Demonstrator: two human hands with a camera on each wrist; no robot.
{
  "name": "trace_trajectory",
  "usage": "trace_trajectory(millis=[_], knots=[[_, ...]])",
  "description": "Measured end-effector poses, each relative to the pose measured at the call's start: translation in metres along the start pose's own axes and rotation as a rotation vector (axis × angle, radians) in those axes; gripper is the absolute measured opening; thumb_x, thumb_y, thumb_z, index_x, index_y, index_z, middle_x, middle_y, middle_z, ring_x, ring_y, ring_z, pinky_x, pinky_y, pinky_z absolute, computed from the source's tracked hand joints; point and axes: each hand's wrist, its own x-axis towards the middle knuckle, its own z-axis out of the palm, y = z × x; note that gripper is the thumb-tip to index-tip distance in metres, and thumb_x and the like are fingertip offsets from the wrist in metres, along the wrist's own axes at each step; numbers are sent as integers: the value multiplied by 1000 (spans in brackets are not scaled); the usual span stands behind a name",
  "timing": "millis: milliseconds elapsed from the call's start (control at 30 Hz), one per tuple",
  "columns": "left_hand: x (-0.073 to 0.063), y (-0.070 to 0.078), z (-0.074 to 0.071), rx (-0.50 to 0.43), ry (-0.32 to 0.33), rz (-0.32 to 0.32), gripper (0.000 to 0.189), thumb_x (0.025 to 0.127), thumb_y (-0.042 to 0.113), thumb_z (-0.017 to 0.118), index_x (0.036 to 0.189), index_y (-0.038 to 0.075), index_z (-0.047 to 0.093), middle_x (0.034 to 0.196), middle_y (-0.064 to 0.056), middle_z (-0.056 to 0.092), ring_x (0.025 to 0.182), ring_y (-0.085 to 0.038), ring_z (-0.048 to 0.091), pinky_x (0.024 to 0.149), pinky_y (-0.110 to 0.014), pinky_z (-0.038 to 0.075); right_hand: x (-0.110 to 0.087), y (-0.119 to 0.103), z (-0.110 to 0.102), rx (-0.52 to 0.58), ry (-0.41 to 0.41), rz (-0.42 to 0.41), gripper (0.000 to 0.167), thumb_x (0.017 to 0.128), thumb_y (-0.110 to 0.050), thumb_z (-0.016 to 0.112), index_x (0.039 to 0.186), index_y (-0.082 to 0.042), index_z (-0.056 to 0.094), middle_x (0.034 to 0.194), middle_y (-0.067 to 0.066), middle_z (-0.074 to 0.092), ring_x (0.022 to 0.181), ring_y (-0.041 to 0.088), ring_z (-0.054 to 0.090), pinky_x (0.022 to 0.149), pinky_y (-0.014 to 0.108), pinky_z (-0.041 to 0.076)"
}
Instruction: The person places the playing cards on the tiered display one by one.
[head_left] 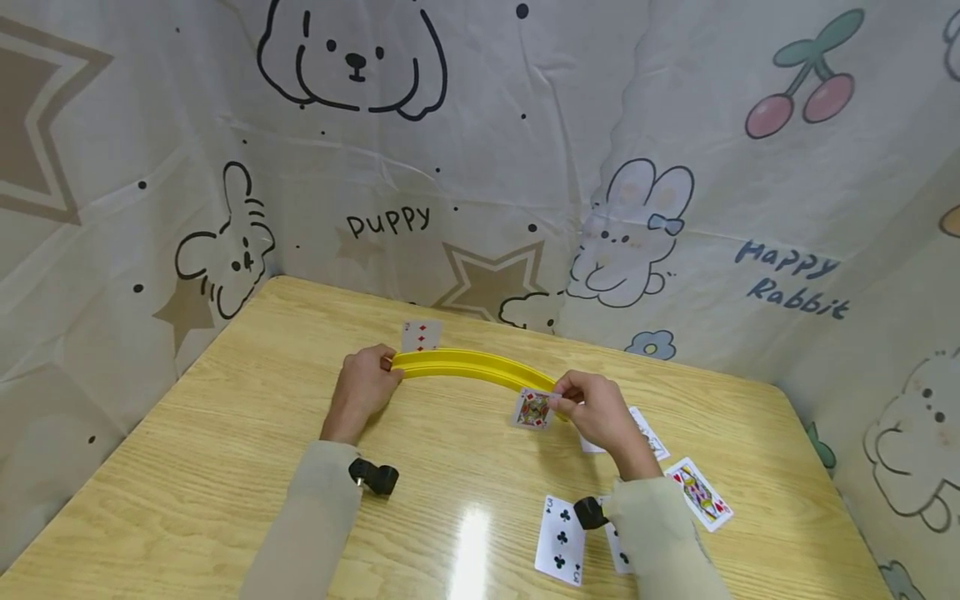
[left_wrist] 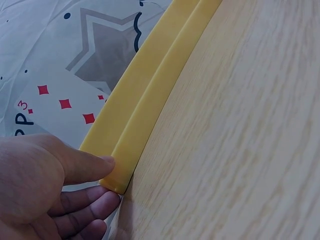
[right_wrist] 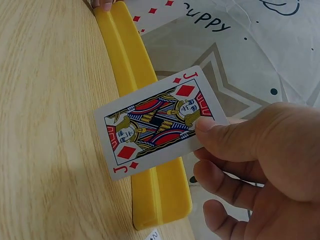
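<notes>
Reaching forward with both beige-sleeved arms (head_left: 303, 517) toward the far edge of the pale wood-grain table (head_left: 427, 450), converging slightly. With left hand (head_left: 363, 385), gripping the left end of a curved, grooved yellow plastic rack (head_left: 457, 364) set near that far edge; pinching there with thumb laid flat on the face and fingers bent around the end. With right hand (head_left: 597, 407), angled inward and pointing left, pinching a white rectangular jack of diamonds card (head_left: 533, 409) between thumb and fingers, with the lower fingers bent loosely apart. Holding it tilted before the rack's right part; cannot tell whether touching. At the rack's left end, standing up, a white three of diamonds card (head_left: 422, 333). Toward the near edge, lying flat by the right sleeve, a white three of clubs card (head_left: 561, 540).
</notes>
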Motion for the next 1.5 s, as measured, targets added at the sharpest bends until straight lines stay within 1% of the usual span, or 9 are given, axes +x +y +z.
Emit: trace_trajectory(millis=[100, 333, 400, 600, 833, 1033, 1267, 1400, 1500], knots=[[0, 0, 0, -1, 1, -3, 38, 93, 12, 69, 128, -3, 64, 105, -18, 68, 93, -29, 64, 83, -43, 54, 3, -1, 2, 9, 6, -11, 9, 89, -7, 75, 85, -8, 68, 80, 0, 66, 76, 19, 60, 66, 33, 48], [-2, -1, 0, 5, 23, 27, 36, 91, 11, 71, 125, -2, 66, 102, -16, 69, 90, -28, 65, 81, -43, 55, 12, -6, 9, 32, 19, -37, 7, 90, -8, 75, 86, -7, 70, 82, 2, 67, 76, 19, 59, 66, 34, 47], [-2, -1, 0, 5, 25, 24, 36, 91, 11, 71, 125, -2, 66, 102, -16, 69, 90, -27, 65, 80, -43, 55, 15, -9, 11, 37, 28, -43, 7, 89, -8, 76, 85, -7, 70, 82, 2, 67, 76, 19, 59, 67, 34, 46], [-2, 0, 0, -1, 11, 20, 37, 92, 12, 70, 127, -1, 65, 104, -16, 69, 92, -27, 65, 82, -42, 55, 24, -18, 19, 52, 51, -82, 8, 86, -7, 78, 83, -7, 71, 78, 1, 67, 73, 18, 58, 63, 33, 45], [-2, 0, 1, -9, 12, 18, 37, 92, 11, 71, 127, -1, 65, 105, -17, 69, 93, -28, 65, 83, -43, 55, 33, -26, 28, 76, 53, -104, 9, 87, -8, 78, 82, -7, 70, 77, 1, 68, 71, 18, 58, 61, 32, 45], [-1, -2, -2, -11, 12, 26, 37, 92, 11, 70, 127, -2, 65, 103, -17, 68, 90, -28, 64, 81, -42, 55, 41, -35, 36, 95, 59, -100, 9, 87, -9, 78, 82, -8, 71, 77, 1, 68, 70, 18, 58, 59, 32, 45], [-2, -2, -5, -16, 7, 17, 37, 92, 10, 70, 127, -1, 65, 104, -17, 68, 92, -28, 65, 82, -42, 55, 49, -46, 44, 126, 42, -88, 8, 88, -8, 77, 83, -7, 72, 79, 2, 68, 71, 18, 58, 59, 30, 47], [-3, 0, -5, -26, 6, 13, 38, 91, 9, 71, 127, -1, 65, 104, -16, 69, 92, -28, 65, 83, -42, 55, 55, -52, 49, 134, 44, -116, 7, 88, -7, 77, 83, -7, 72, 79, 2, 69, 71, 18, 59, 60, 31, 48], [-3, 0, -4, -29, 11, 21, 37, 90, 8, 71, 126, -1, 66, 103, -16, 69, 91, -27, 65, 82, -42, 55, 59, -58, 52, 136, 39, -126, 7, 89, -9, 77, 83, -7, 73, 79, 1, 69, 72, 18, 59, 61, 31, 48]])
